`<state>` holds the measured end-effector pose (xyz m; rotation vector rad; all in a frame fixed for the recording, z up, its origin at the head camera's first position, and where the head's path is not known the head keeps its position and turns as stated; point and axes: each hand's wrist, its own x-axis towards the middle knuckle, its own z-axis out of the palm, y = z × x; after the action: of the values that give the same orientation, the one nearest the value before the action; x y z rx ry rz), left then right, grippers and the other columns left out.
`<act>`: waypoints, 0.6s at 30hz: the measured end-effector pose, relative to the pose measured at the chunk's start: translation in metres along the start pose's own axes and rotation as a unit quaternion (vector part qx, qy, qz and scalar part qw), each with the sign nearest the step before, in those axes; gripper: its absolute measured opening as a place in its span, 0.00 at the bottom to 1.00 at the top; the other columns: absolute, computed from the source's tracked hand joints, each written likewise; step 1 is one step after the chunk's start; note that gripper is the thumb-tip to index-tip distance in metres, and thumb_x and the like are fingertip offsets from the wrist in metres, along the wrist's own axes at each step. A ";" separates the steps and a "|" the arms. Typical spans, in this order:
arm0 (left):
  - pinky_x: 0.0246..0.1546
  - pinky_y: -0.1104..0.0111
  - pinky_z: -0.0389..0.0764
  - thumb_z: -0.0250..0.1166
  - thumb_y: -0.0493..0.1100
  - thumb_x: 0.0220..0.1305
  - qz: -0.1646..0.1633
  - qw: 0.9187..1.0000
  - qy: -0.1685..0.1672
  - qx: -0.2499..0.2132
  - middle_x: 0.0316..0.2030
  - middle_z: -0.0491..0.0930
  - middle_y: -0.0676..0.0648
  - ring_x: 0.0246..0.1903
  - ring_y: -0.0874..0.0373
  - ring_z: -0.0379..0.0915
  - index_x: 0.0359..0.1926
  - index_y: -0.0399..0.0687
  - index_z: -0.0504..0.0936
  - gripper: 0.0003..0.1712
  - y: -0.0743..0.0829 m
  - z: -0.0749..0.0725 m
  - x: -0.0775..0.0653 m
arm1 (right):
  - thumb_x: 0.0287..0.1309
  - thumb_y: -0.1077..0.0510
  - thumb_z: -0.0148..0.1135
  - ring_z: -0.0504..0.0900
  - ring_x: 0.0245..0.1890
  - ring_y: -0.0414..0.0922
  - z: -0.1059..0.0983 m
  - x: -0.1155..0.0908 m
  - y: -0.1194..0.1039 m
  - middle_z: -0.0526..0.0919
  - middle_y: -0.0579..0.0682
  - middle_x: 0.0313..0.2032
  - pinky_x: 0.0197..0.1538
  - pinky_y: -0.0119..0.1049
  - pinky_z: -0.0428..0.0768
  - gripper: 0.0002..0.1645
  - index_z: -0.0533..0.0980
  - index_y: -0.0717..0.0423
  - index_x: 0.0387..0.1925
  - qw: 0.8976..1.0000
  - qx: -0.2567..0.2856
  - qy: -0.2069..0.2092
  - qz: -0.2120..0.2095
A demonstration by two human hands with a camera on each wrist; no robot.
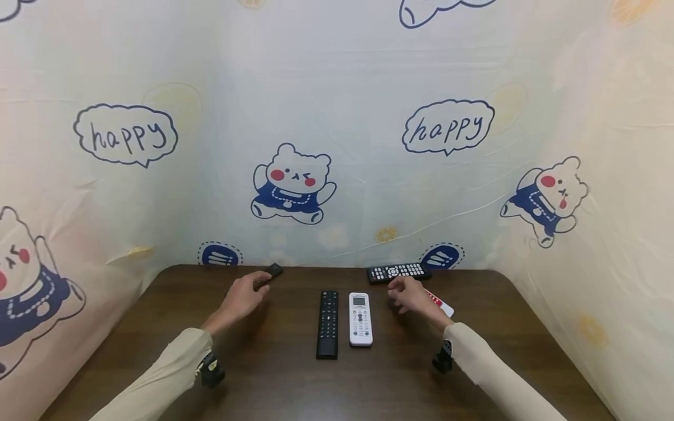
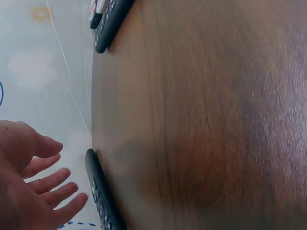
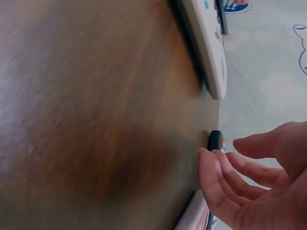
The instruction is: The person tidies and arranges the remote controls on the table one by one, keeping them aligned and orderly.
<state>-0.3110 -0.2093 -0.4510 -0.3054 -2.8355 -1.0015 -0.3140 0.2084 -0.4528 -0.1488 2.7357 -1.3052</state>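
Observation:
My left hand hovers over a small black remote control at the table's far left and covers much of it. In the left wrist view its fingers are spread and loosely bent, apart from that remote, with nothing between them. My right hand is above a red and white remote control, partly hiding it. Just behind lies a black remote with white buttons. The right fingers hang loosely curled and hold nothing. Between the hands lie a long black remote and a white remote with a small screen.
The dark brown wooden table ends at a pale curtain printed with bears and "happy" bubbles, which hangs behind it and along both sides. Each wrist carries a small black camera.

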 end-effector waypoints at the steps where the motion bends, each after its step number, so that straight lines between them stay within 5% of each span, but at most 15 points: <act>1: 0.56 0.41 0.78 0.61 0.36 0.75 0.000 1.000 0.004 -0.001 0.62 0.80 0.30 0.60 0.34 0.77 0.64 0.34 0.79 0.20 -0.002 -0.001 0.001 | 0.71 0.67 0.61 0.86 0.33 0.51 -0.001 0.000 0.002 0.85 0.61 0.39 0.33 0.44 0.89 0.12 0.79 0.71 0.52 1.000 -0.004 0.004 -0.001; 5: 0.57 0.40 0.76 0.60 0.35 0.75 0.001 1.000 0.014 -0.005 0.64 0.76 0.28 0.63 0.31 0.74 0.64 0.33 0.79 0.20 -0.012 -0.005 0.004 | 0.71 0.67 0.60 0.84 0.30 0.48 -0.003 -0.002 0.008 0.84 0.59 0.36 0.30 0.40 0.87 0.11 0.80 0.70 0.50 0.999 -0.023 0.027 -0.022; 9: 0.52 0.44 0.79 0.61 0.34 0.74 0.016 0.999 0.011 0.025 0.62 0.78 0.28 0.55 0.36 0.78 0.62 0.33 0.80 0.19 -0.020 -0.006 0.008 | 0.70 0.68 0.61 0.83 0.27 0.49 -0.006 -0.004 0.010 0.85 0.59 0.35 0.29 0.39 0.84 0.08 0.82 0.68 0.46 0.993 -0.068 0.073 -0.057; 14: 0.54 0.42 0.80 0.62 0.34 0.73 0.038 0.996 0.006 0.083 0.60 0.79 0.29 0.56 0.36 0.79 0.59 0.34 0.82 0.17 -0.029 -0.002 0.013 | 0.68 0.67 0.63 0.83 0.34 0.48 -0.016 -0.005 0.009 0.88 0.55 0.37 0.40 0.48 0.84 0.07 0.85 0.62 0.42 0.978 -0.160 0.110 -0.080; 18: 0.58 0.39 0.77 0.61 0.33 0.73 0.038 0.996 0.015 0.081 0.61 0.78 0.28 0.60 0.32 0.76 0.60 0.32 0.81 0.17 -0.036 0.001 0.016 | 0.68 0.67 0.63 0.86 0.42 0.53 -0.024 -0.005 0.010 0.89 0.57 0.42 0.47 0.56 0.85 0.07 0.86 0.60 0.42 0.968 -0.206 0.114 -0.081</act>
<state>-0.3349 -0.2337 -0.4702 -0.3746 -2.8307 -0.7503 -0.3127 0.2338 -0.4457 -0.2765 3.2235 -0.8036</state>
